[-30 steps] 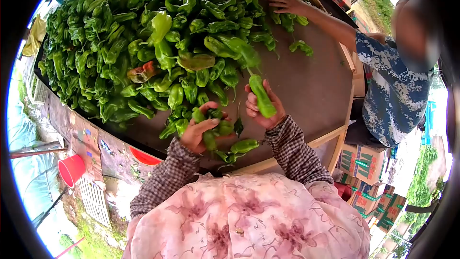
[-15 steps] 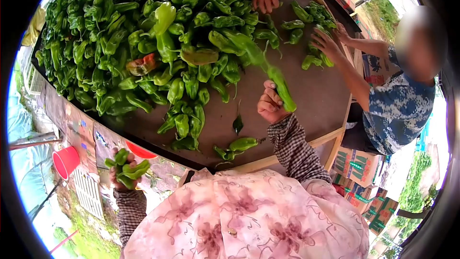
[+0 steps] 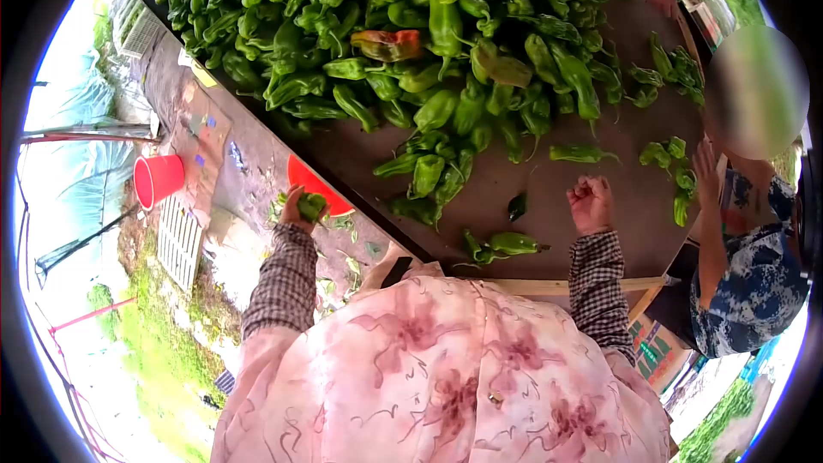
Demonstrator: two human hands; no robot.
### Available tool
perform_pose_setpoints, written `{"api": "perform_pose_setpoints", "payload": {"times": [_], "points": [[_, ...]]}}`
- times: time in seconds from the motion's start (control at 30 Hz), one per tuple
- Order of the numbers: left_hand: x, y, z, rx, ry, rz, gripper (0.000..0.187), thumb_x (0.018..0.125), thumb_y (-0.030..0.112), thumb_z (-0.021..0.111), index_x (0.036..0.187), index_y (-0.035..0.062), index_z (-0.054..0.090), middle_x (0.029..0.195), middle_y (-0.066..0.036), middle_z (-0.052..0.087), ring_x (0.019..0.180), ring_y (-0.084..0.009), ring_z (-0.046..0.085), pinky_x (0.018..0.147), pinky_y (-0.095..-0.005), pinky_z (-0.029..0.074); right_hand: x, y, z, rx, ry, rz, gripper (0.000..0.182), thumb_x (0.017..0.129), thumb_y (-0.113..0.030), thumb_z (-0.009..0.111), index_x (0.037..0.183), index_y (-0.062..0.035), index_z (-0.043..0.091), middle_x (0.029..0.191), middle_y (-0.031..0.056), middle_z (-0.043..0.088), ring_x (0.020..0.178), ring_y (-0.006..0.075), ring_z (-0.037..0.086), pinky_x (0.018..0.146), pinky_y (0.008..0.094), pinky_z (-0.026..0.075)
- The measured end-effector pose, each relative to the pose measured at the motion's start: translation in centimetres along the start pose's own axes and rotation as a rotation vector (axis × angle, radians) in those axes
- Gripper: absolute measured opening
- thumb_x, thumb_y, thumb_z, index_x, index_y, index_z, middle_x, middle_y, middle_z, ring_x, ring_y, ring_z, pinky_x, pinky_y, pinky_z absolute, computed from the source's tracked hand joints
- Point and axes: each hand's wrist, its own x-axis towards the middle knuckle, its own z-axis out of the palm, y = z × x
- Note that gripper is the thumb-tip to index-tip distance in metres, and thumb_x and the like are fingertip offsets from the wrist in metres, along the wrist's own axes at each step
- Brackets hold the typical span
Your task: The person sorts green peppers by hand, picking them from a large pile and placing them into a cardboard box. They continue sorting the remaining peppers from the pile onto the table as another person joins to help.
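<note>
A big pile of green peppers (image 3: 411,34) covers the far part of the brown table (image 3: 566,184). My left hand (image 3: 294,207) is below the table's left edge, shut on a small bunch of green peppers (image 3: 312,205) just over a red container (image 3: 321,187). On the table near its front edge rests my right hand (image 3: 591,204), curled into a fist with nothing visible in it. A single long pepper (image 3: 579,153) lies just beyond that fist. Two more peppers (image 3: 506,244) lie by the front edge.
One reddish pepper (image 3: 390,45) sits in the pile. At the right a co-worker in a blue patterned shirt (image 3: 754,283) has a hand (image 3: 705,163) by a few peppers (image 3: 673,163). A red cup (image 3: 159,180) and a white grate (image 3: 180,240) are on the ground at left.
My left hand carried its bunch of peppers off the table and down to the red container. My right hand let go of the long pepper and closed into a fist. The view turned left.
</note>
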Motion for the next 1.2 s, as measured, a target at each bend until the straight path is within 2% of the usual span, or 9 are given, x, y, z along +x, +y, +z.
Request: {"api": "perform_pose_setpoints", "payload": {"times": [0.23, 0.27, 0.37, 0.43, 0.53, 0.73, 0.9, 1.03, 1.2], "points": [[9.9, -0.3, -4.7, 0.209, 0.101, -0.075, 0.044, 0.08, 0.029, 0.065, 0.117, 0.0137, 0.048, 0.112, -0.007, 0.052, 0.096, -0.0315, 0.052, 0.071, -0.0576, 0.047, -1.0, 1.6, -2.9, -0.247, 0.256, 0.055, 0.014, 0.078, -0.004, 0.06, 0.08, -0.0082, 0.047, 0.072, 0.0048, 0.051, 0.063, 0.0171, 0.052, 0.056, 0.0355, 0.048], [8.4, 0.9, -3.9, 0.381, -0.019, -0.027, 0.023, 0.082, 0.03, 0.059, 0.099, 0.0144, 0.056, 0.086, -0.003, 0.057, 0.085, -0.0241, 0.055, 0.072, -0.0451, 0.05, -1.2, 1.7, -2.6, -0.243, 0.28, 0.021, 0.014, 0.078, -0.004, 0.06, 0.08, -0.0082, 0.047, 0.072, 0.0048, 0.051, 0.063, 0.0171, 0.052, 0.056, 0.0355, 0.048], [5.9, 1.4, -0.7, 0.341, 0.06, 0.039, 0.016, 0.082, 0.023, 0.058, 0.097, 0.0162, 0.055, 0.09, -0.002, 0.054, 0.084, -0.0217, 0.054, 0.071, -0.0422, 0.049, -0.4, 1.2, -2.3, -0.586, 0.365, -0.168, 0.017, 0.074, -0.005, 0.062, 0.083, -0.006, 0.047, 0.078, 0.0069, 0.051, 0.069, 0.0209, 0.053, 0.06, 0.0354, 0.048], [4.6, 2.2, -0.2, 0.577, -0.07, -0.036, 0.053, 0.079, 0.024, 0.062, 0.127, 0.0238, 0.04, 0.139, -0.014, 0.027, 0.12, -0.0389, 0.037, 0.084, -0.0611, 0.043, 1.2, 0.5, -1.9, -1.381, 0.317, -0.842, 0.024, 0.07, -0.007, 0.065, 0.088, -0.0051, 0.05, 0.085, 0.0089, 0.05, 0.079, 0.0245, 0.051, 0.068, 0.0372, 0.046], [5.4, 2.8, -0.1, 0.403, 0.116, -0.132, 0.065, 0.082, 0.038, 0.057, 0.138, 0.0305, 0.025, 0.149, -0.01, -0.008, 0.132, -0.0478, 0.004, 0.097, -0.0669, 0.022, 3.2, -1.8, 1.4, -1.365, 0.404, -1.082, 0.033, 0.064, -0.009, 0.069, 0.091, -0.0059, 0.051, 0.091, 0.0106, 0.048, 0.085, 0.0273, 0.048, 0.073, 0.0394, 0.043], [5.5, 4.4, 0.0, 0.41, 0.374, 0.126, 0.054, 0.074, 0.023, 0.066, 0.124, 0.0189, 0.044, 0.131, -0.01, 0.037, 0.113, -0.0285, 0.042, 0.092, -0.049, 0.035, 8.3, -3.9, 8.2, -1.637, 0.227, -1.176, 0.047, 0.077, -0.023, 0.067, 0.117, -0.0055, 0.049, 0.109, 0.0134, 0.052, 0.099, 0.0321, 0.051, 0.083, 0.04, 0.045], [2.1, 5.5, 2.9, 0.355, 0.339, 0.9, 0.031, 0.075, 0.006, 0.062, 0.104, 0.0041, 0.051, 0.094, -0.005, 0.054, 0.085, -0.017, 0.05, 0.08, -0.0312, 0.039, 9.6, -3.0, 2.9, -0.851, 0.235, -0.339, 0.049, 0.082, -0.02, 0.063, 0.125, -0.0042, 0.045, 0.114, 0.0147, 0.053, 0.099, 0.0289, 0.054, 0.085, 0.0375, 0.046], [-4.6, 3.6, 10.5, 0.668, 0.266, 1.183, 0.026, 0.078, 0.005, 0.062, 0.102, 0.0039, 0.052, 0.086, -0.001, 0.048, 0.074, -0.0108, 0.044, 0.067, -0.024, 0.039, 6.1, -3.2, -1.6, -0.456, 0.368, -0.272, 0.049, 0.081, -0.016, 0.063, 0.125, -0.0026, 0.045, 0.116, 0.0152, 0.053, 0.103, 0.0266, 0.054, 0.084, 0.0345, 0.046], [-9.5, -3.7, 21.9, 1.069, -0.32, 1.353, 0.027, 0.075, 0.001, 0.062, 0.101, 0.0039, 0.056, 0.092, -0.005, 0.054, 0.082, -0.0146, 0.05, 0.07, -0.0264, 0.042, 3.3, -0.2, -6.0, -1.439, 0.326, -0.626, 0.063, 0.075, -0.012, 0.065, 0.131, -0.0076, 0.038, 0.121, 0.0165, 0.049, 0.11, 0.0288, 0.05, 0.09, 0.0361, 0.043]]}}
